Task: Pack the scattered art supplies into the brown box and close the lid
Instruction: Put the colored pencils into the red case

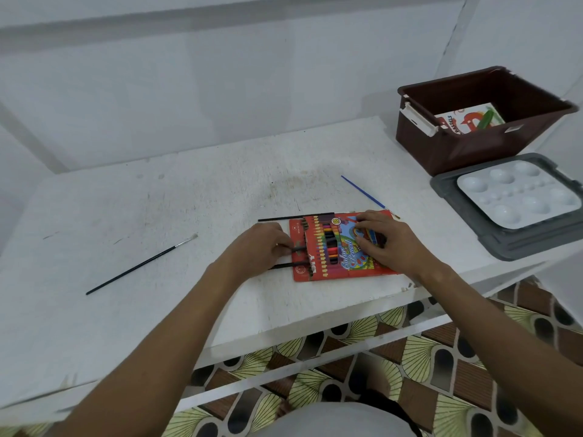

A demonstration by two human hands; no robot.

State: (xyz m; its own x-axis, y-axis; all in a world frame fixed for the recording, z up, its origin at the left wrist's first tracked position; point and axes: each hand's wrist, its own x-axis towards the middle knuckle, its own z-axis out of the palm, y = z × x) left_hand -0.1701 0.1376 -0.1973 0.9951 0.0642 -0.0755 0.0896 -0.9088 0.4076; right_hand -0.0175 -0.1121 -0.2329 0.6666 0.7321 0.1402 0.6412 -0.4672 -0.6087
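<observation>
A red colour pencil pack lies flat on the white table near its front edge. My right hand rests on the pack's right half with its fingers spread. My left hand is at the pack's left end, fingers curled on a dark thin stick, pencil or brush. A second dark stick lies just below it. The open brown box stands at the back right with a pastels pack inside.
A black brush lies left of my hands, a blue brush behind the pack, a thin black stick along its far edge. The grey lid carries a white palette in front of the box.
</observation>
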